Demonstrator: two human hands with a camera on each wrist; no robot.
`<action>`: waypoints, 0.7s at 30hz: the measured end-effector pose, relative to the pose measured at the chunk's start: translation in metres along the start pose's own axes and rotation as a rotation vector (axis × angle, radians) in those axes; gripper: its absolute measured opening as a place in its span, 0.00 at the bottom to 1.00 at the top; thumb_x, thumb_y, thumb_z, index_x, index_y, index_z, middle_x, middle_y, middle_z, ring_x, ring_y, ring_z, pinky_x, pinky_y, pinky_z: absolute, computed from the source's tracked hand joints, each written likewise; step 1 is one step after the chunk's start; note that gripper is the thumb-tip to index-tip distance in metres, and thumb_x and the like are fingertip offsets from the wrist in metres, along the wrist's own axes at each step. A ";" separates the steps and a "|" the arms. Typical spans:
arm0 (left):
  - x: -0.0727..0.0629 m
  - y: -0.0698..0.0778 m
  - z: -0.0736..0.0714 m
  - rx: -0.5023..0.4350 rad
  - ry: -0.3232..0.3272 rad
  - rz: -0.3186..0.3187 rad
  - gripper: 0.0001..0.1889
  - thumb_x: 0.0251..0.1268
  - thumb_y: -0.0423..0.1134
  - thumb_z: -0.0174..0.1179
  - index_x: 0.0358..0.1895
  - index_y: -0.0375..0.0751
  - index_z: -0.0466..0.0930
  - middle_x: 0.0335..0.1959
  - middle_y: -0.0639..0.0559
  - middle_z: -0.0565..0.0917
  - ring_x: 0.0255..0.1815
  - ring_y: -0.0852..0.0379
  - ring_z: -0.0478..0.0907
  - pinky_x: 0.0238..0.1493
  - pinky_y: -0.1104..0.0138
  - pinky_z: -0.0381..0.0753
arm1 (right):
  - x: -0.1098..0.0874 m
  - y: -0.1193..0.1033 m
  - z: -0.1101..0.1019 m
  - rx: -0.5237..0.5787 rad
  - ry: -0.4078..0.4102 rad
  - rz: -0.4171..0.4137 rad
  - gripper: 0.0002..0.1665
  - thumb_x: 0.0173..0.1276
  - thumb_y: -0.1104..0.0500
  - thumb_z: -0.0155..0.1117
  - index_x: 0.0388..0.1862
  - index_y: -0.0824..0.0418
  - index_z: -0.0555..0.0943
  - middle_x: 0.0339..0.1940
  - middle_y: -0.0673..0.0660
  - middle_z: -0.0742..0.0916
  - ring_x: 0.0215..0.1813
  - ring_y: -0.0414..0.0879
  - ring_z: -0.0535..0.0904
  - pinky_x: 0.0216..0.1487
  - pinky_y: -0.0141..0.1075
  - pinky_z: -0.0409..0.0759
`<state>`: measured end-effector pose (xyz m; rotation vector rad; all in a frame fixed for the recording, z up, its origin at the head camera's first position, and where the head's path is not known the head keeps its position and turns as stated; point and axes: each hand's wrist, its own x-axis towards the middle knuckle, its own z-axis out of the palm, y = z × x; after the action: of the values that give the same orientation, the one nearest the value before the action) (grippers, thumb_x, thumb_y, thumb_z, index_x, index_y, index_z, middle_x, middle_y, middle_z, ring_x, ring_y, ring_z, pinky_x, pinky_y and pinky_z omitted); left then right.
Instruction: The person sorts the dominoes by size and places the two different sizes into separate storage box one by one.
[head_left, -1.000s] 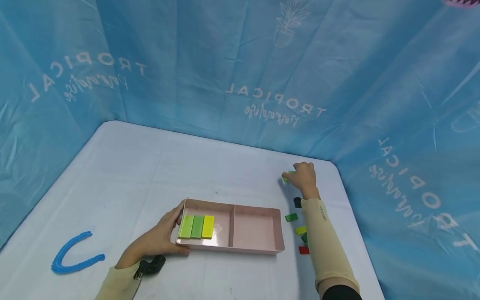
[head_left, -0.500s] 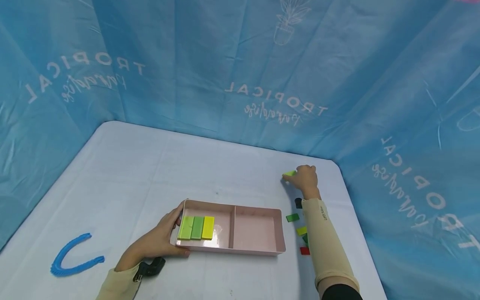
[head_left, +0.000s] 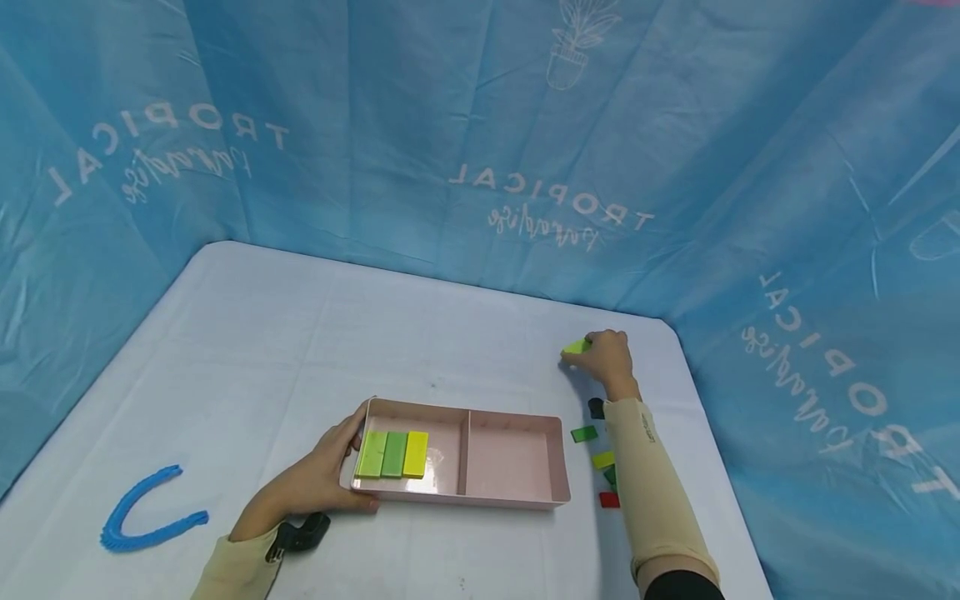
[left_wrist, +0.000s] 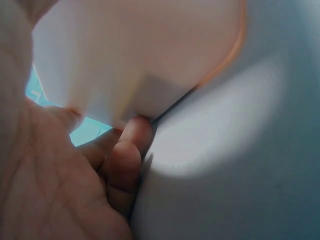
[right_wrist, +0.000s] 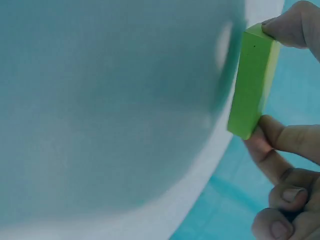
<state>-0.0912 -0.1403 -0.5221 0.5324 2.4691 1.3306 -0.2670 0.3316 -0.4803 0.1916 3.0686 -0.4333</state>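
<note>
My right hand [head_left: 609,360], at the far right of the table, pinches a light green block [right_wrist: 252,82] by its two ends between thumb and fingers. In the head view the same block shows at the fingertips, over the white cloth. My left hand [head_left: 322,471] grips the left end of a pink two-part box [head_left: 517,504], thumb along the near side and fingers behind the end wall. Three blocks lie side by side in the box's left compartment: a light green one [head_left: 371,454], a green one [head_left: 393,454] and a yellow one [head_left: 416,454]. The right compartment holds nothing.
Right of the box lie a green block [head_left: 583,434], a yellow block [head_left: 603,460], a red block [head_left: 609,500] and a dark piece [head_left: 596,408], partly behind the right forearm. A blue ribbed tube [head_left: 123,517] curves at the left. Blue curtains [head_left: 420,208] surround the table.
The light green block in my right hand has turned slightly and shows more of its face. My left hand and the box stay in place.
</note>
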 end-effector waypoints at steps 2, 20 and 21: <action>0.000 0.000 0.000 0.000 -0.003 -0.001 0.75 0.34 0.56 0.84 0.83 0.48 0.36 0.46 0.55 0.67 0.52 0.52 0.61 0.53 0.56 0.68 | -0.004 -0.003 -0.002 -0.032 0.042 -0.060 0.43 0.54 0.41 0.77 0.58 0.73 0.81 0.44 0.68 0.83 0.46 0.57 0.69 0.43 0.47 0.73; 0.002 -0.002 0.002 -0.006 -0.010 -0.020 0.76 0.34 0.57 0.84 0.83 0.47 0.34 0.48 0.55 0.68 0.54 0.49 0.61 0.55 0.53 0.68 | -0.063 -0.073 -0.041 -0.072 0.277 -0.511 0.36 0.48 0.42 0.81 0.50 0.64 0.87 0.46 0.62 0.85 0.43 0.55 0.70 0.42 0.47 0.75; 0.002 -0.002 0.002 -0.005 -0.010 -0.019 0.76 0.34 0.57 0.84 0.83 0.48 0.34 0.47 0.55 0.68 0.54 0.50 0.60 0.54 0.54 0.68 | -0.065 -0.076 -0.041 -0.073 0.275 -0.526 0.36 0.48 0.42 0.81 0.50 0.64 0.87 0.46 0.62 0.85 0.44 0.55 0.71 0.43 0.47 0.75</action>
<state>-0.0921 -0.1390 -0.5250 0.5121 2.4559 1.3239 -0.2127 0.2629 -0.4161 -0.6220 3.3709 -0.3279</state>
